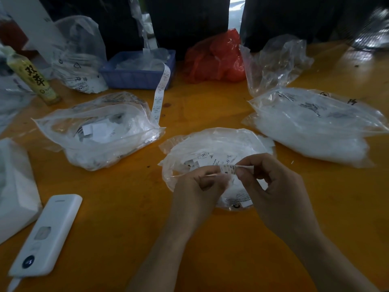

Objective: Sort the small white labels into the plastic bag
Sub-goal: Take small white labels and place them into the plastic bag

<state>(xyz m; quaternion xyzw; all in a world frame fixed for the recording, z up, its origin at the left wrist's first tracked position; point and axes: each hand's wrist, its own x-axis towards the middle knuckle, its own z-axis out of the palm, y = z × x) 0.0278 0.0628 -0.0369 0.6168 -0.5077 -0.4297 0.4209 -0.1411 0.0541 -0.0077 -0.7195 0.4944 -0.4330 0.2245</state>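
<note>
A clear plastic bag point(210, 142) lies open at the table's centre with several small white labels point(207, 159) inside it. Over its near edge my left hand point(200, 188) and my right hand point(273, 186) pinch the two ends of one small white label point(228, 167), stretched between them just above the bag. The label has dark print on it. My hands hide the near part of the bag.
A label-filled clear bag point(99, 131) lies at left, a full white bag point(315, 127) at right. A blue tray point(136, 74) with a hanging label strip point(160, 91), a red bag point(214, 57), a bottle point(33, 76) and a white device point(46, 234) share the orange table point(126, 207).
</note>
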